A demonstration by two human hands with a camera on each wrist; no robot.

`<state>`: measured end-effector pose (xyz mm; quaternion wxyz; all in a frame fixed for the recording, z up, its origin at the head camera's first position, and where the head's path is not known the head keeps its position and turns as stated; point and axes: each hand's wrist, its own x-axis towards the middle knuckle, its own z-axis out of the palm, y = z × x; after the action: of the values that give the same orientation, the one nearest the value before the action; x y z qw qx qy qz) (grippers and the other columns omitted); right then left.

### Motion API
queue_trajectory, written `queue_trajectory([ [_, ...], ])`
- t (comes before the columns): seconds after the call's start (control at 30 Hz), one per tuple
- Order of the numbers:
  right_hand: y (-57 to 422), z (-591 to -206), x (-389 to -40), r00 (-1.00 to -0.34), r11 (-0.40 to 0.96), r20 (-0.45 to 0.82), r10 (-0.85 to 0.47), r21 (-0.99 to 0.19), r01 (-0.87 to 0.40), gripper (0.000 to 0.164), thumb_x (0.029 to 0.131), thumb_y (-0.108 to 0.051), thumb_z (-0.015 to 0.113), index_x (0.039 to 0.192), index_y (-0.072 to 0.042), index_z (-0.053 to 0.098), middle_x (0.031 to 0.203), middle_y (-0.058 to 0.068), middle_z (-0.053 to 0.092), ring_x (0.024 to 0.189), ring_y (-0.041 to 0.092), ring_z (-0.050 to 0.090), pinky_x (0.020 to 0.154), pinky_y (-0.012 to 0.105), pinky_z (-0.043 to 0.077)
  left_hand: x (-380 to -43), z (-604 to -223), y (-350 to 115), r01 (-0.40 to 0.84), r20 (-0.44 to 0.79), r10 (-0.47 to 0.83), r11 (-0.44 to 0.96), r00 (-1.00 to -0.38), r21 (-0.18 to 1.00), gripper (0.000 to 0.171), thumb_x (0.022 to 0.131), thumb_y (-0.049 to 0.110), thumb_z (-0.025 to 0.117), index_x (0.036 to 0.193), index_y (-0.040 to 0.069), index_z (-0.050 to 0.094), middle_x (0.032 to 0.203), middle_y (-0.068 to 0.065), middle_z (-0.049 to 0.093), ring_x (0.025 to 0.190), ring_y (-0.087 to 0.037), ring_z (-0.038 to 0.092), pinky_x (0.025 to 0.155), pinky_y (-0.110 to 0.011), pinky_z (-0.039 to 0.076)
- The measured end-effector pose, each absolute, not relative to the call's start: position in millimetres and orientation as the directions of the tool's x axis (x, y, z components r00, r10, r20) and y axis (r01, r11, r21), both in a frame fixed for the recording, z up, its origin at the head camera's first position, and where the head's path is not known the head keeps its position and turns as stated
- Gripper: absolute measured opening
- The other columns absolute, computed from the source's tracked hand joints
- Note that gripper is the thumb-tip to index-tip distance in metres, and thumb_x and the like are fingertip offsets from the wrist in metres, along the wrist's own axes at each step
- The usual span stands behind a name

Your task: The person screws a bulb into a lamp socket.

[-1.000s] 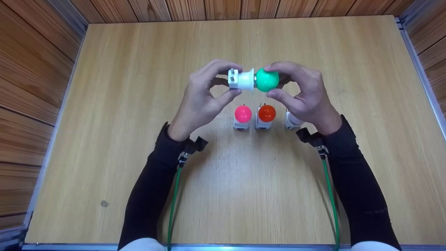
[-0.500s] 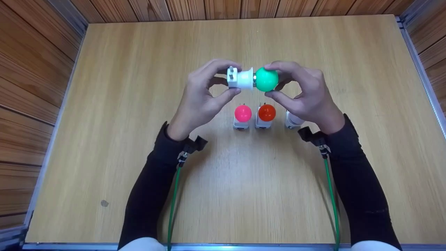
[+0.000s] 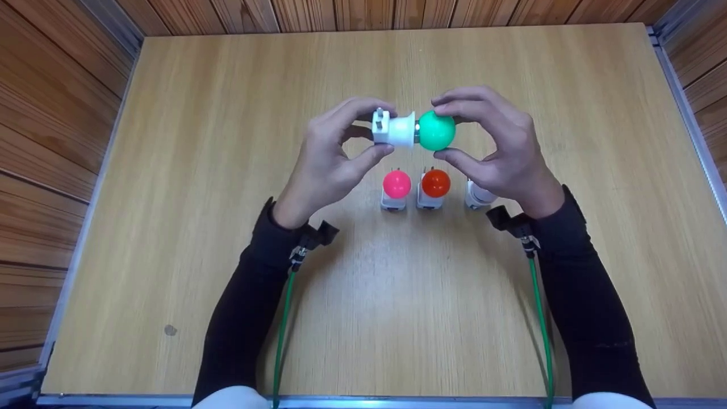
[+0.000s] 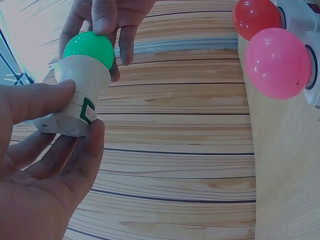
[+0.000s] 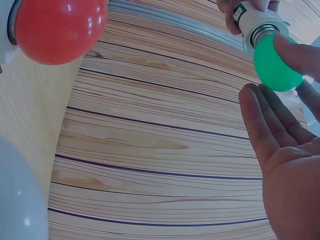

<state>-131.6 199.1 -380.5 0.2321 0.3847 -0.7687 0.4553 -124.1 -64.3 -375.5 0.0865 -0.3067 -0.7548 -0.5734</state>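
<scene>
My left hand (image 3: 326, 159) grips a white plug-in lamp socket (image 3: 400, 130) by its sides, thumb and fingers round the body. Metal prongs show at its left end, and a small switch (image 4: 89, 111) with a green surround is on its side in the left wrist view. At the socket's mouth sits a green light bulb (image 3: 437, 130), with part of its metal screw base (image 5: 264, 33) showing outside the rim. My right hand (image 3: 505, 147) holds the green bulb between thumb and fingers. Both things are held up above the table.
Below the hands, a pink bulb (image 3: 397, 184) and a red bulb (image 3: 435, 183) stand in white sockets on the wooden table (image 3: 363, 318). A white bulb (image 3: 481, 195) stands under the right hand, partly covered. Green cables (image 3: 284, 329) run from the wrist cameras.
The right hand's fingers have shifted on the green bulb, spreading and rising slightly at its upper side. The left hand and socket have hardly moved.
</scene>
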Motion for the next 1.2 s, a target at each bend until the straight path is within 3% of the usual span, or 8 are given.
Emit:
queue_trajectory([
  [0.37, 197.9, -382.4, -132.4, -0.555, 0.258, 0.752, -0.356, -0.492, -0.831, 0.054, 0.069, 0.017, 0.089, 0.117, 0.004, 0.067, 0.116, 0.027, 0.07, 0.111, 0.015, 0.072, 0.103, 0.015, 0.058, -124.4, -376.5, -63.3, 0.561, 0.482, 0.368, 0.145, -0.795, 0.815, 0.042, 0.094, 0.008, 0.08, 0.131, -0.005, 0.066, 0.128, -0.018, 0.074, 0.113, -0.022, 0.072, 0.099, -0.031, 0.066],
  [0.83, 197.5, -381.0, -130.7, -0.551, 0.259, 0.759, -0.348, -0.487, -0.834, 0.048, 0.069, 0.014, 0.089, 0.113, 0.005, 0.072, 0.114, 0.028, 0.071, 0.104, 0.027, 0.074, 0.102, 0.015, 0.058, -126.8, -381.1, -62.1, 0.511, 0.444, 0.371, 0.101, -0.816, 0.854, 0.04, 0.093, 0.004, 0.08, 0.128, -0.007, 0.064, 0.127, -0.019, 0.074, 0.11, -0.022, 0.072, 0.098, -0.032, 0.066],
  [1.2, 199.0, -379.3, -130.0, -0.56, 0.262, 0.749, -0.354, -0.495, -0.828, 0.051, 0.068, 0.015, 0.088, 0.116, 0.005, 0.073, 0.114, 0.029, 0.07, 0.103, 0.028, 0.073, 0.101, 0.014, 0.057, -126.7, -381.6, -61.1, 0.472, 0.395, 0.378, 0.133, -0.837, 0.872, 0.039, 0.093, 0.005, 0.081, 0.127, -0.005, 0.064, 0.125, -0.017, 0.072, 0.112, -0.021, 0.072, 0.095, -0.03, 0.067],
])
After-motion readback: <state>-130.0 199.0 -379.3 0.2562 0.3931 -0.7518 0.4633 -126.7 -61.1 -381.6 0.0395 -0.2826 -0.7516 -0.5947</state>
